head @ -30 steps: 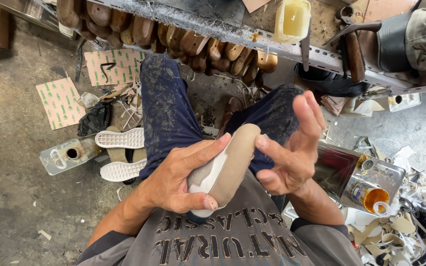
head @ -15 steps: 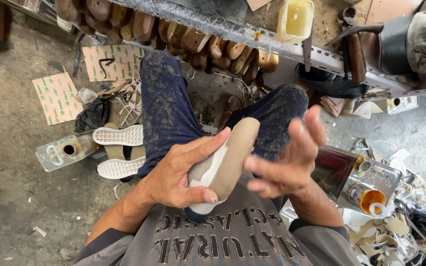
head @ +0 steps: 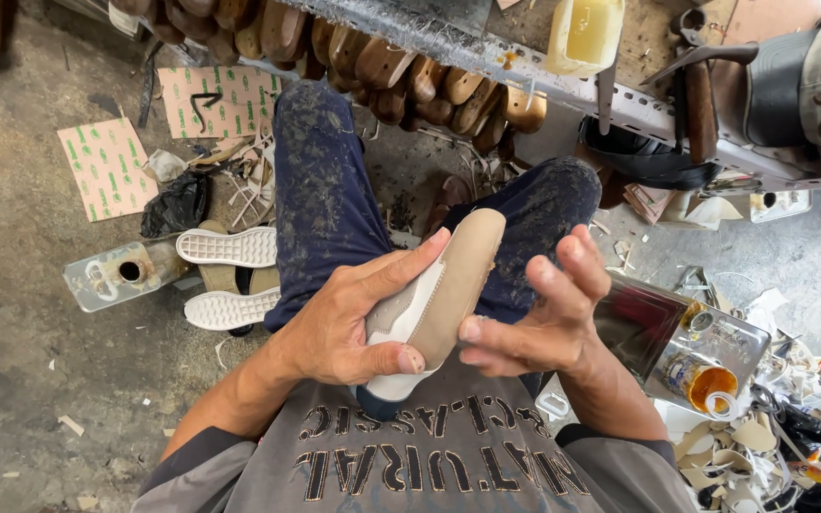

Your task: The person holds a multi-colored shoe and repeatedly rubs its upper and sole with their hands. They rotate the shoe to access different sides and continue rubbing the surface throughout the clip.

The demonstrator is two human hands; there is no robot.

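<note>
Your left hand (head: 349, 328) wraps around a half-made shoe (head: 434, 299), thumb pressed across its lower edge and forefinger stretched along its upper side, so the fingers grasp it firmly from the left. Your right hand (head: 539, 323) sits just beside the shoe's right flank with its fingers loosely spread and curled, the fingertips (head: 472, 330) touching or nearly touching the tan bottom; it grips nothing. The shoe is held tilted above your lap, toe pointing away from you toward the bench, its beige bottom facing up and a white and grey upper showing under your left thumb. Below it lie your knees in dark, speckled trousers (head: 320, 190) and the grey printed shirt (head: 429, 465). On the floor to your left, two white soles (head: 230, 247) lie near each other, with a clear rectangular can (head: 111, 275) next to them and a black bag (head: 173, 204) and printed cardboard sheets (head: 106, 166) farther out. To your right stands an open metal can of orange glue (head: 705, 366), beside a heap of offcuts (head: 762, 456). Ahead, a row of wooden lasts (head: 382, 66) hangs under the metal bench rail (head: 563, 90), and a yellowish plastic jug (head: 586, 33) stands on top.
</note>
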